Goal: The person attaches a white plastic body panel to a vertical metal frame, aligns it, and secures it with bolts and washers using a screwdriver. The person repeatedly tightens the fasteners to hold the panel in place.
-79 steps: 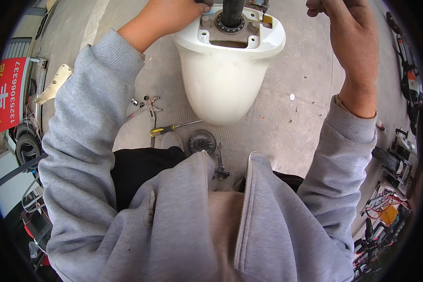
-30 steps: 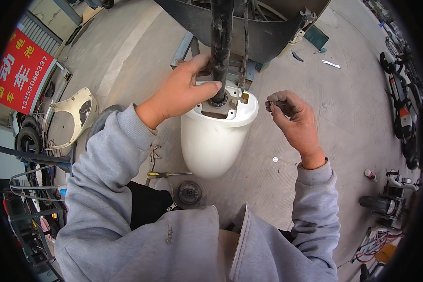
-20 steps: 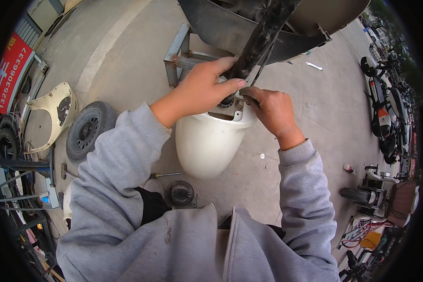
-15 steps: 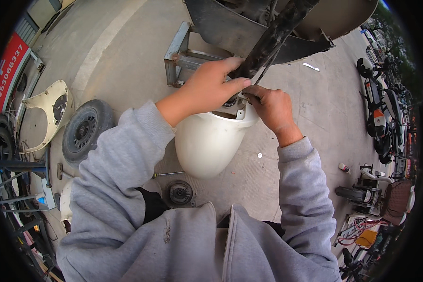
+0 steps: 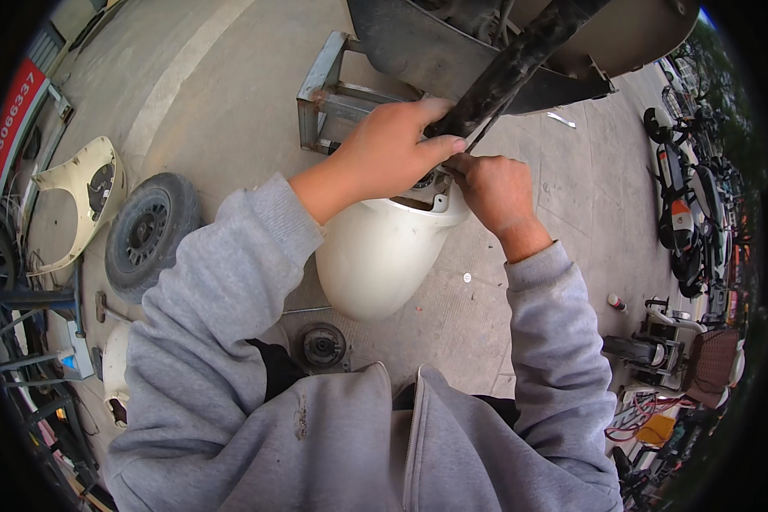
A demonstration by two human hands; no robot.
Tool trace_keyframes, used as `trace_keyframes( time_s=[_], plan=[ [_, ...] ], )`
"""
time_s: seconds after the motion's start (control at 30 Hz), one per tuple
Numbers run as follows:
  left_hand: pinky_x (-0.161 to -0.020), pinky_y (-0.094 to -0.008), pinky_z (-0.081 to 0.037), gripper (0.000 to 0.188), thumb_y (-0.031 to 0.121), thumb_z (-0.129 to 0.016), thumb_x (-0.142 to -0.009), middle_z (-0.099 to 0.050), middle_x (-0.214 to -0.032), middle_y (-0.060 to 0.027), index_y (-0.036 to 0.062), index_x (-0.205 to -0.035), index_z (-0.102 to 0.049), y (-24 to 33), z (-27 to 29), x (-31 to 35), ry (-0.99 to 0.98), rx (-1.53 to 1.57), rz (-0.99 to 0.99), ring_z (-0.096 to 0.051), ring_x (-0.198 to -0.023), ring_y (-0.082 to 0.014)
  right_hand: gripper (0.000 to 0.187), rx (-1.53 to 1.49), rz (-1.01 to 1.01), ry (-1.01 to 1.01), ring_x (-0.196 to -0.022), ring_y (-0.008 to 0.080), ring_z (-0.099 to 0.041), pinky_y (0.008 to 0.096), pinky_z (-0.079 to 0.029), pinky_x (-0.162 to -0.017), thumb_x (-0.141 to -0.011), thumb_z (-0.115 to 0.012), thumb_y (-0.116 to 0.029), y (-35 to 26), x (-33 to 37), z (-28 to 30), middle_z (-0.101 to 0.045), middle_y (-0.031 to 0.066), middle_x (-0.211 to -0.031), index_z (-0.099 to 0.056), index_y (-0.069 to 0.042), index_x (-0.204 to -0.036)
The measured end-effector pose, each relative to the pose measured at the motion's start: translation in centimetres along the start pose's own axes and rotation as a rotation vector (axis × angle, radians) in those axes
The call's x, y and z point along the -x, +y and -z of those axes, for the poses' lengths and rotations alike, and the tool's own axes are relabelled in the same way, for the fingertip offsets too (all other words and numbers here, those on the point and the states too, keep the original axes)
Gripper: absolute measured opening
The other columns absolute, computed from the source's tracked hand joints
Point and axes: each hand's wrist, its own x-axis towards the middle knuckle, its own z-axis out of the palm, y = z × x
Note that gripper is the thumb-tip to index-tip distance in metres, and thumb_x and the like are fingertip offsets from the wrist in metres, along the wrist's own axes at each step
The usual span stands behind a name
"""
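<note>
- Gripping: left hand point(image 5: 390, 149) is wrapping around the base of the dark fork tube point(image 5: 520, 60), fingers curled over the top of the white fender point(image 5: 382, 256), grip pressed together on the tube.
- Right hand point(image 5: 497, 189) is sitting just beside the left one, fingertips meeting it at the joint where tube and fender come together; grip is pinched tight on something small there, cannot tell what, it is hiding behind the fingers.
- White fender is hanging directly below both hands, rounded end pointing down toward the person's lap, above the concrete floor point(image 5: 230, 111).
- Fork tube is running up and right from the hands, into the grey scooter body panel point(image 5: 435, 51) at the top of the view.
- Grey metal stand frame point(image 5: 324, 94) is sitting on the floor just behind the left hand.
- Small round black hub part point(image 5: 320, 346) is lying on the floor below the fender, near the person's knees.
- Loose black wheel point(image 5: 149, 232) is lying to the left, beside a cream body panel point(image 5: 77, 200).
- Parked scooters point(image 5: 687, 213) are standing along the right edge, well apart from the work.
- Both sleeves are grey sweatshirt point(image 5: 222, 341) fabric.
</note>
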Motion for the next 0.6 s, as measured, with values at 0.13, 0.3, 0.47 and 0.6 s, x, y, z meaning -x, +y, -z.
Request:
trace_keyframes(
  time_s=[0.13,0.3,0.47,0.6],
  plan=[
    [-0.071,-0.0464,-0.050,0.034,0.033,-0.071,-0.092,-0.069,-0.082,-0.0219,0.0027,-0.107,-0.068,-0.4,-0.6,-0.1,0.147,-0.001,-0.156,-0.066,-0.078,-0.0409,0.020,-0.006,0.006,0.020,-0.073,0.0276,-0.073,0.0403,-0.055,-0.062,-0.090,-0.064,-0.024,0.0,0.3,0.0,-0.074,0.0044,-0.080,-0.077,-0.030,-0.105],
    [-0.071,-0.0474,-0.050,0.034,0.033,-0.071,-0.091,-0.069,-0.081,-0.0219,0.0031,-0.107,-0.068,-0.6,-0.6,-0.2,0.135,-0.020,-0.124,-0.066,-0.079,-0.0424,0.018,-0.067,-0.050,0.049,-0.075,0.0281,-0.073,0.0414,-0.055,-0.062,-0.092,-0.065,-0.030,-0.1,0.3,-0.2,-0.075,0.0042,-0.082,-0.077,-0.031,-0.106],
    [-0.083,-0.0399,-0.052,0.037,0.028,-0.071,-0.094,-0.072,-0.098,-0.0181,0.0007,-0.119,-0.066,0.1,-0.2,0.0,0.062,-0.034,-0.053,-0.068,-0.091,-0.0298,0.014,-0.036,-0.046,0.022,-0.075,0.0288,-0.073,0.0426,-0.055,-0.063,-0.092,-0.065,-0.032,-0.2,-0.1,0.3,-0.075,0.0045,-0.082,-0.075,-0.030,-0.102],
    [-0.089,-0.0363,-0.052,0.039,0.024,-0.071,-0.095,-0.073,-0.106,-0.0165,-0.0010,-0.125,-0.066,0.5,0.1,0.1,0.020,-0.035,0.002,-0.069,-0.097,-0.0235,0.014,0.010,-0.053,0.006,-0.073,0.0293,-0.073,0.0425,-0.055,-0.062,-0.092,-0.065,-0.031,-0.3,-0.3,0.5,-0.074,0.0053,-0.079,-0.074,-0.029,-0.102]
  ],
)
